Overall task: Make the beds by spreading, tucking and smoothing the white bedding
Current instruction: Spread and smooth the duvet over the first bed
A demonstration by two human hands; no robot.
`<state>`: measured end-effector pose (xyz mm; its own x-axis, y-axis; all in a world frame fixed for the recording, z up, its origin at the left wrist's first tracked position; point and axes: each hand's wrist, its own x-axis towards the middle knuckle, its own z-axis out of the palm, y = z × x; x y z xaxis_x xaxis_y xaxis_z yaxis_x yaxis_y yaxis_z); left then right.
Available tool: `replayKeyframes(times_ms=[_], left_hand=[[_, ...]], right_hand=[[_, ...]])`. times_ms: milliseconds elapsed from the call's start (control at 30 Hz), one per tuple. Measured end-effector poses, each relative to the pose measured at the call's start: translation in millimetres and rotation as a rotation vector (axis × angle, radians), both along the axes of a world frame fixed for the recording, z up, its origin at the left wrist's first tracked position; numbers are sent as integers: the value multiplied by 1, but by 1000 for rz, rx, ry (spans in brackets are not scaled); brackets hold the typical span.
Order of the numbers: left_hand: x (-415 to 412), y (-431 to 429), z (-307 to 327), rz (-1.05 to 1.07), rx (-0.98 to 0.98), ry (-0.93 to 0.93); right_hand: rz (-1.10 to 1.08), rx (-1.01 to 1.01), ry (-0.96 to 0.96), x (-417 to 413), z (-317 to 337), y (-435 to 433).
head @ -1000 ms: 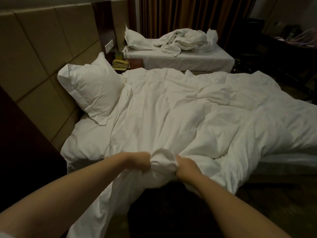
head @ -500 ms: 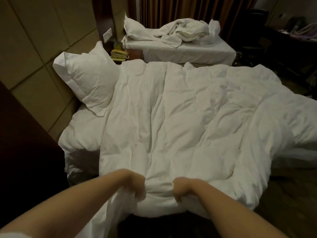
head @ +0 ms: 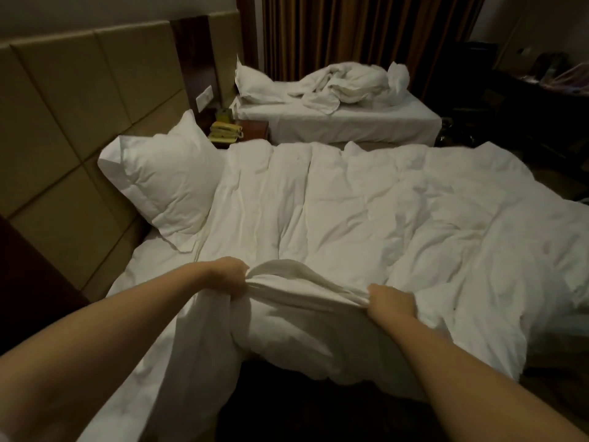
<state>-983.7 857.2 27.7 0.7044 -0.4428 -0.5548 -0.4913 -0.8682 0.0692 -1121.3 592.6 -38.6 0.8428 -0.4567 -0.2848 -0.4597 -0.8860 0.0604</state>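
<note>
A wrinkled white duvet (head: pixel 366 218) covers the near bed, its near side hanging over the edge. My left hand (head: pixel 228 274) grips a bunched fold of the duvet's near edge, and my right hand (head: pixel 390 301) grips the same edge further right, with the cloth stretched between them. A white pillow (head: pixel 162 183) leans against the padded headboard (head: pixel 63 122) at the left. On the far bed (head: pixel 366 122) lies a crumpled heap of white bedding (head: pixel 344 84) beside another pillow (head: pixel 255 81).
A nightstand (head: pixel 251 129) with a yellow telephone (head: pixel 224 132) stands between the beds. Brown curtains (head: pixel 350 30) hang behind the far bed. Dark furniture (head: pixel 541 100) fills the right side, and a dark wooden panel (head: pixel 28 275) stands at the left. Dark floor lies below the duvet.
Both hands have lifted the duvet edge and moved apart, stretching the fold between them. The duvet lies flatter across the bed than a second ago.
</note>
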Motion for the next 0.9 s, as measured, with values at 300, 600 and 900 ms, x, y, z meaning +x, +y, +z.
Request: replayKeyframes(times_ms=[300, 600, 900], left_hand=[[88, -24, 60, 68, -256, -657], [184, -50, -4, 222, -53, -673], [380, -126, -55, 223, 149, -244]], right_hand=[[-48, -219, -420, 71, 58, -86], [-62, -146, -162, 166, 53, -135], [-246, -37, 190, 338, 42, -204]])
